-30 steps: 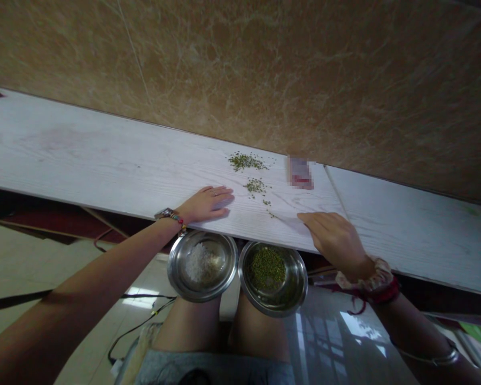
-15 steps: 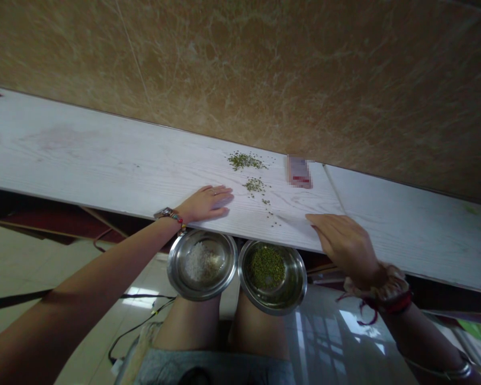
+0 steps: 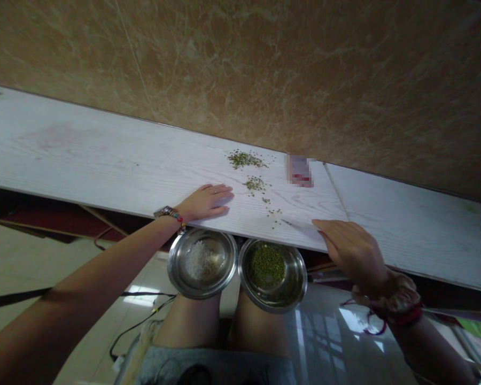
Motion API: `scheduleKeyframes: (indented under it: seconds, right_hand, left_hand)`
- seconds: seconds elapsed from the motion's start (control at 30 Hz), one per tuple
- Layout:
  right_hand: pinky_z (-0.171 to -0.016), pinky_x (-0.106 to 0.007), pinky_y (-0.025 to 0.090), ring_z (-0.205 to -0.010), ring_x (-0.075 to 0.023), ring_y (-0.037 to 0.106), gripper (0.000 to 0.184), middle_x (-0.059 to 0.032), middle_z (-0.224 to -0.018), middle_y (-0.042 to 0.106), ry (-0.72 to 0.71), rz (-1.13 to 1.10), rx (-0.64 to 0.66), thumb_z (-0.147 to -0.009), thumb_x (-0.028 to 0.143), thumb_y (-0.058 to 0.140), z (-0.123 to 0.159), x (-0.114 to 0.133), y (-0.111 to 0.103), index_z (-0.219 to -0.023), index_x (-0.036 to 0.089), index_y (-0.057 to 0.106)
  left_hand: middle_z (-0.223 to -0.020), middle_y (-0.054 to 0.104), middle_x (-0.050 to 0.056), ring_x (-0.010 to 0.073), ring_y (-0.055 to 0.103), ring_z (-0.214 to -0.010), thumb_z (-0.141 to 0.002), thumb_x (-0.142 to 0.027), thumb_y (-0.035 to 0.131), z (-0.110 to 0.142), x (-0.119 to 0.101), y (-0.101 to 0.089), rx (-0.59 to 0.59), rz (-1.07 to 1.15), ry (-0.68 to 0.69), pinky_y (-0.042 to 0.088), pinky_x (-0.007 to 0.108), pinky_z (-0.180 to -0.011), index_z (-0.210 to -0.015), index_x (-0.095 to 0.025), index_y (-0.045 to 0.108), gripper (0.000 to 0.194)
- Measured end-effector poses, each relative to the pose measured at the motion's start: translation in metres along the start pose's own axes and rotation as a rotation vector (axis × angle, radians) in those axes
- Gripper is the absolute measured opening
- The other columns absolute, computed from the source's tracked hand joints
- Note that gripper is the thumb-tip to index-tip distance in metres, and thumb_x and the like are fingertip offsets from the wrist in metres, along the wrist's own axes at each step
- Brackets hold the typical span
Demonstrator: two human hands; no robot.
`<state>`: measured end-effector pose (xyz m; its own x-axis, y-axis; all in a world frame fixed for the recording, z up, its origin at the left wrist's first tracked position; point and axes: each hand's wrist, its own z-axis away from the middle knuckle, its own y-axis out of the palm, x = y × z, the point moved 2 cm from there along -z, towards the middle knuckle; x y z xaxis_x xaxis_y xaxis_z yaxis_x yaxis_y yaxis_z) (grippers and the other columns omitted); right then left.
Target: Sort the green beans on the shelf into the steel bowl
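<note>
My left hand [image 3: 208, 202] lies flat on the white wooden shelf [image 3: 116, 160], fingers stretched to the right, beside loose green beans. Thin tweezers [image 3: 299, 223], pinched in my right hand [image 3: 348, 246], point left with their tips near a few scattered beans [image 3: 273, 213]. Farther back lie a small bean cluster [image 3: 255, 184] and a larger bean pile [image 3: 245, 159]. Below the shelf edge, a left steel bowl [image 3: 172, 278] contains white grains [image 3: 200, 260] that look like rice. A right steel bowl [image 3: 299, 289] contains many green beans [image 3: 266, 266].
A blurred flat item [image 3: 300, 171] lies on the shelf against the brown marbled wall [image 3: 224, 69]. Both bowls rest over my legs [image 3: 260, 331], tight under the shelf's front edge. A black strap [image 3: 16, 298] and a cable cross the lower left.
My right hand has shifted slightly right and toward me, drawing the tweezers along. A few more beans lie loose near their tips. My left hand and the bowls stay put.
</note>
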<state>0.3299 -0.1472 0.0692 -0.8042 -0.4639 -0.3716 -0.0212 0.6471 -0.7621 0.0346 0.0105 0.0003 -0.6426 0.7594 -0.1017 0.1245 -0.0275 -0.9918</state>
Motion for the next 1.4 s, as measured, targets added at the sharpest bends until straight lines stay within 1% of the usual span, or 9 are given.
scheduleKeyframes:
  seconds: [0.1,0.2,0.43,0.6,0.73,0.93,1.07,1.23,1.4]
  right_hand:
    - [-0.071,-0.031,0.049,-0.076,-0.0186,0.065,0.028,-0.0086,-0.084,0.073,0.028,0.023,-0.016,-0.080,0.001,0.044,0.001,-0.001,-0.001,-0.096,0.011,0.064]
    - [-0.068,-0.031,0.048,-0.074,-0.0192,0.065,0.028,-0.0094,-0.083,0.072,0.053,0.037,0.007,-0.079,0.001,0.044,0.003,-0.001,-0.002,-0.096,0.010,0.065]
    - [-0.071,-0.033,0.048,-0.077,-0.0193,0.065,0.033,-0.0087,-0.086,0.072,0.058,-0.036,0.039,-0.078,0.001,0.043,0.006,0.011,-0.007,-0.099,0.012,0.065]
    - [-0.067,-0.031,0.047,-0.073,-0.0190,0.064,0.029,-0.0084,-0.083,0.072,0.087,0.040,0.024,-0.079,0.002,0.044,0.002,0.004,-0.004,-0.097,0.012,0.065]
    - [-0.061,-0.030,0.045,-0.067,-0.0181,0.062,0.025,-0.0081,-0.078,0.071,0.064,0.083,0.034,-0.080,0.003,0.044,0.000,0.001,0.001,-0.093,0.010,0.065]
    - [-0.068,-0.031,0.047,-0.073,-0.0179,0.063,0.030,-0.0079,-0.083,0.072,0.060,0.008,0.072,-0.079,0.002,0.043,0.004,0.013,-0.008,-0.097,0.012,0.065]
    - [-0.069,-0.031,0.047,-0.075,-0.0187,0.064,0.030,-0.0099,-0.085,0.072,0.061,-0.027,0.066,-0.078,0.001,0.044,0.001,0.016,-0.013,-0.098,0.010,0.064]
    - [-0.068,-0.033,0.047,-0.073,-0.0190,0.062,0.032,-0.0089,-0.083,0.071,0.050,-0.016,0.063,-0.078,0.002,0.043,-0.006,0.017,-0.007,-0.099,0.011,0.065]
    - [-0.065,-0.031,0.046,-0.071,-0.0177,0.062,0.030,-0.0084,-0.081,0.071,0.032,-0.024,0.058,-0.079,0.001,0.042,-0.012,0.022,-0.005,-0.095,0.011,0.066]
  left_hand:
    - [-0.146,0.038,0.003,0.0176,0.034,-0.133,-0.091,-0.045,0.037,0.000,-0.001,-0.001,0.010,-0.005,-0.007,0.022,0.034,-0.109,-0.130,-0.022,0.046,0.046]
    - [-0.145,0.039,0.003,0.0181,0.033,-0.134,-0.091,-0.045,0.038,0.000,-0.001,-0.002,0.019,-0.006,-0.014,0.022,0.035,-0.109,-0.130,-0.021,0.046,0.046]
    - [-0.146,0.038,0.003,0.0188,0.033,-0.134,-0.092,-0.045,0.036,0.000,-0.001,0.000,0.013,0.000,-0.002,0.023,0.036,-0.109,-0.131,-0.022,0.046,0.046]
    - [-0.146,0.037,0.003,0.0185,0.033,-0.134,-0.092,-0.045,0.036,0.000,-0.001,-0.001,0.020,-0.006,-0.006,0.023,0.036,-0.109,-0.131,-0.023,0.045,0.046]
    - [-0.146,0.037,0.003,0.0182,0.033,-0.134,-0.092,-0.045,0.037,0.000,-0.001,-0.001,0.022,-0.003,-0.007,0.023,0.036,-0.109,-0.131,-0.022,0.045,0.046]
    - [-0.146,0.037,0.003,0.0189,0.034,-0.133,-0.091,-0.044,0.038,0.000,-0.001,-0.001,0.022,0.007,-0.010,0.024,0.036,-0.108,-0.130,-0.022,0.046,0.045]
    - [-0.146,0.038,0.004,0.0188,0.033,-0.134,-0.091,-0.044,0.038,0.000,-0.001,-0.002,0.020,0.003,-0.011,0.023,0.036,-0.108,-0.130,-0.022,0.046,0.045]
    - [-0.146,0.038,0.003,0.0189,0.033,-0.134,-0.092,-0.045,0.035,0.000,0.000,-0.001,0.012,0.010,-0.008,0.023,0.036,-0.109,-0.131,-0.023,0.046,0.046]
    - [-0.146,0.038,0.003,0.0189,0.033,-0.134,-0.092,-0.045,0.036,0.000,0.000,0.000,0.009,0.005,-0.005,0.023,0.036,-0.108,-0.130,-0.023,0.046,0.046]
